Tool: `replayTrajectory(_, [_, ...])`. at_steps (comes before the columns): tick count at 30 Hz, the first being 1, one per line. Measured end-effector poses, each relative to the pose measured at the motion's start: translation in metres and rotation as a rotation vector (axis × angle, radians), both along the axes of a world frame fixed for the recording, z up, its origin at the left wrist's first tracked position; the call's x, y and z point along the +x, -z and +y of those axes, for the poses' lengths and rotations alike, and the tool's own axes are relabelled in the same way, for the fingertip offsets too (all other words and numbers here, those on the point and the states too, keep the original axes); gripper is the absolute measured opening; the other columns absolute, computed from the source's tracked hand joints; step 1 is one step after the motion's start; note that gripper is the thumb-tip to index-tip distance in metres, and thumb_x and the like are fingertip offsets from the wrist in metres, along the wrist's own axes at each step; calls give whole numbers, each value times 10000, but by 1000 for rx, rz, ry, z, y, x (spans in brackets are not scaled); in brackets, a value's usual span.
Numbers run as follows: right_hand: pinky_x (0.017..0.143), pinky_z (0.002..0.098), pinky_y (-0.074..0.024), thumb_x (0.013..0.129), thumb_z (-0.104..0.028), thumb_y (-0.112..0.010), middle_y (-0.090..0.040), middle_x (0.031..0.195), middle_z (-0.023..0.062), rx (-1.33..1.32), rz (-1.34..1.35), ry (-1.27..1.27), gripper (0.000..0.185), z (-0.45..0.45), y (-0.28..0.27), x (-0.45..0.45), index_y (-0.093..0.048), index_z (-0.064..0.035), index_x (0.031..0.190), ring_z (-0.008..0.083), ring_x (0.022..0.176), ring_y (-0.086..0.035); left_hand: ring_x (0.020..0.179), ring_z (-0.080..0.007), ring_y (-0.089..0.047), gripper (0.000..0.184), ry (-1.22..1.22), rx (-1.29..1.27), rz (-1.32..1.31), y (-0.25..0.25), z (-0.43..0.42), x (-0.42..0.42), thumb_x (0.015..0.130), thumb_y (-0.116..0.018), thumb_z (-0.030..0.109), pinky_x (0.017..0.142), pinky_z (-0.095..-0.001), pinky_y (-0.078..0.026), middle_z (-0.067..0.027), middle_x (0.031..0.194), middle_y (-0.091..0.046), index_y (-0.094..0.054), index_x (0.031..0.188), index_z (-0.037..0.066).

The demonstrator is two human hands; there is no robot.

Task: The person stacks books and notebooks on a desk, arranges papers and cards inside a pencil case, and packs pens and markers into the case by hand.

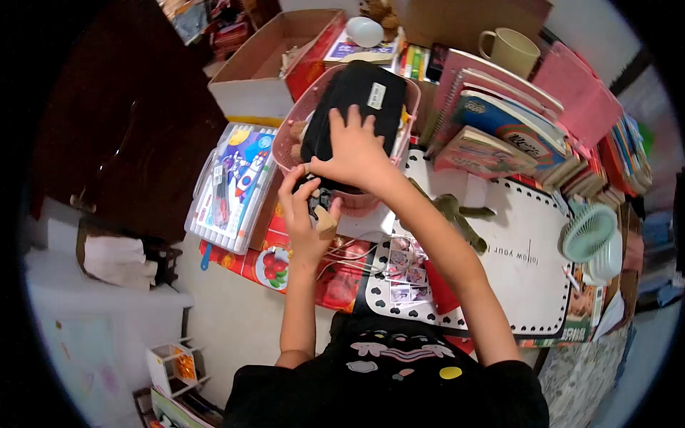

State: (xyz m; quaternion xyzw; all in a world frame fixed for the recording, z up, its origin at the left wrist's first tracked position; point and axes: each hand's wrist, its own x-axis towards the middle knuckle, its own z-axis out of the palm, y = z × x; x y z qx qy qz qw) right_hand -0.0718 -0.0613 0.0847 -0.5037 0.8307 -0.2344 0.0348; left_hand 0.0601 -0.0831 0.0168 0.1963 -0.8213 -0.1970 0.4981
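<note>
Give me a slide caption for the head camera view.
Right hand spread on a black case in a pink basket, left hand by its near rim.

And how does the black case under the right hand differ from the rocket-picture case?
The black case is plain but for a white label; the rocket-picture case has a colourful cover. The black case sits in the top of the pink basket; the rocket-picture case lies outside it, to the left. The right hand is spread on the black case; neither hand touches the rocket-picture case. Both look roughly rectangular.
</note>
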Motion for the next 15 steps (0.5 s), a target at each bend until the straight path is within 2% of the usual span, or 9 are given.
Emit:
replayTrajectory(1, [852, 489, -374, 616, -431, -629, -336, 1208, 302, -85, -24, -56, 817, 4, 1, -3, -328, 46, 1208, 475, 1053, -386, 1079, -320, -424, 607, 38, -1, -5, -9, -2, 4, 596, -751, 292, 915, -388, -333, -170, 1172, -414, -456, 1055, 25])
replayTrajectory(3, [887, 394, -364, 659, -419, -612, -411, 1149, 279, -364, -45, -193, 743, 16, 14, -17, -368, 53, 1178, 400, 1049, -427, 1133, -313, -386, 694, 326, -59, -193, -38, -12, 16, 638, -675, 451, 941, -396, -304, -172, 1234, -373, -442, 1121, 9])
replayTrajectory(4, [911, 374, -339, 690, -406, -606, -447, 1122, 261, -414, -2, -251, 693, 28, 15, -25, -392, 55, 1161, 353, 1055, -438, 1133, -313, -386, 694, 381, -57, -185, -47, -15, 13, 638, -675, 451, 941, -396, -304, -172, 1234, -373, -442, 1121, 9])
replayTrajectory(6, [909, 372, -343, 711, -373, -611, -457, 1137, 222, -532, 54, -407, 632, 55, 26, -44, -415, 42, 1145, 351, 1056, -442, 1171, -350, -336, 727, 400, 91, -138, -63, -17, 6, 653, -578, 553, 964, -425, -246, -178, 1225, -415, -473, 1113, 0])
replayTrajectory(8, [926, 387, -331, 725, -325, -601, -466, 1158, 175, -485, 98, -611, 508, 82, 51, -64, -470, 2, 1092, 310, 1080, -445, 1116, -348, -397, 594, 337, -178, -253, -71, -11, -14, 615, -671, 344, 921, -420, -302, -171, 1167, -457, -495, 1076, 14])
replayTrajectory(9, [926, 422, -328, 738, -335, -555, -495, 1122, 141, -475, 460, -745, 441, 87, 59, -69, -492, -36, 1055, 278, 1067, -458, 1086, -341, -426, 545, 360, -297, -228, -71, -3, -26, 598, -694, 262, 898, -419, -328, -165, 1134, -478, -509, 1050, 19])
replayTrajectory(10, [934, 432, -316, 724, -337, -565, -497, 1126, 126, -517, 474, -727, 443, 89, 62, -70, -496, -48, 1054, 270, 1079, -451, 1008, -310, -485, 439, 498, -300, -66, -71, 14, -38, 583, -703, 154, 833, -410, -376, -133, 1051, -523, -543, 975, 37])
replayTrajectory(13, [942, 423, -309, 731, -329, -562, -452, 1216, 102, -474, 478, -739, 437, 81, 73, -79, -492, -79, 1082, 239, 1121, -433, 897, -266, -551, 322, 752, -367, 47, -62, 60, -55, 605, -692, 131, 730, -359, -423, -88, 949, -569, -564, 893, 63])
replayTrajectory(15, [950, 413, -304, 748, -348, -520, -454, 1222, 79, -647, 565, -701, 431, 71, 86, -80, -493, -81, 1086, 229, 1124, -435, 873, -254, -563, 265, 824, -330, 82, -44, 80, -61, 614, -666, 82, 690, -339, -441, -82, 937, -574, -566, 859, 58])
